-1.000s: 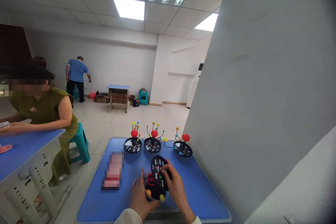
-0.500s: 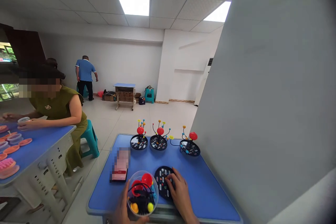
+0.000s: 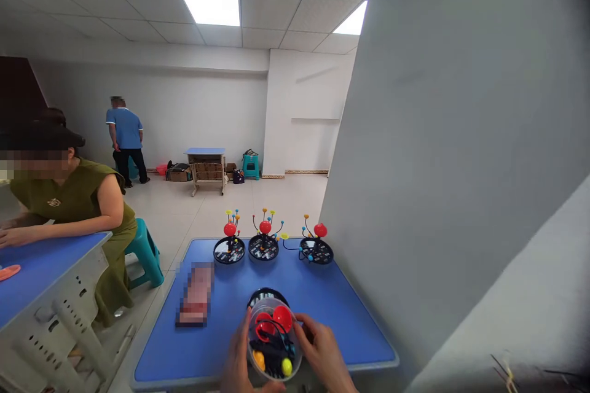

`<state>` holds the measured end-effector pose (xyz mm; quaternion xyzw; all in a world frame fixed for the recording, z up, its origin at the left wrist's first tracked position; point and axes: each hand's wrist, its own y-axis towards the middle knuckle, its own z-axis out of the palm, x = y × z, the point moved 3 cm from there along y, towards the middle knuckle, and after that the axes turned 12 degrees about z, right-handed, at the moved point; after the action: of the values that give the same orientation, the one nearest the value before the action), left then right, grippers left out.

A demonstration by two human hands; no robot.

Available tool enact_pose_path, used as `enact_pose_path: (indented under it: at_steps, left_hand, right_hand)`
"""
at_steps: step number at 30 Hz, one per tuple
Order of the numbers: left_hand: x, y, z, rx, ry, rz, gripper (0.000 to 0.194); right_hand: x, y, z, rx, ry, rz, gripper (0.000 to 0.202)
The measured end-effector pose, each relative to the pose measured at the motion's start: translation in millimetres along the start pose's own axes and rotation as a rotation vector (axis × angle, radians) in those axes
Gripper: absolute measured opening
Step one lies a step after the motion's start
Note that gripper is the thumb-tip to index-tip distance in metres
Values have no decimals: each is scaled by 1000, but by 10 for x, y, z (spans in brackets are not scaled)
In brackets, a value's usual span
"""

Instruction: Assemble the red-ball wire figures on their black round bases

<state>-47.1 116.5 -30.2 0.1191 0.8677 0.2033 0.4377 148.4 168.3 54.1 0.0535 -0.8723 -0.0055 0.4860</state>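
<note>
Blue counter (image 3: 350, 331) bore three assembled models (image 3: 265, 227); fingers of left hand (image 3: 237, 361) and right hand (image 3: 323, 351) gripped one tub (image 3: 264, 306) of loose parts (image 3: 282, 318).

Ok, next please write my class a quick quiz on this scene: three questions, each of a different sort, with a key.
1. True or false: the left hand holds the clear tub.
2. How many red-balled models stand near the far edge of the blue desk? a) two b) three c) four
3. Fill in the colour: the round tray partly hidden behind the tub is ____.

Key: 1 true; 2 b; 3 black.
</note>
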Motion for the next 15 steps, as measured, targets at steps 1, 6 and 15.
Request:
enact_pose_path:
  at_steps: [1, 6, 15]
  left_hand:
    - [-12, 27, 57, 33, -4, 19, 130]
    - [186, 21, 115, 11, 194, 99, 76]
    - [427, 1, -105, 142, 334, 66, 50]
  right_hand:
    - [-46, 1, -94, -46, -7, 15, 55]
    - [-340, 43, -609, -320, -61, 138, 54]
    - [-677, 36, -837, -409, -271, 318, 53]
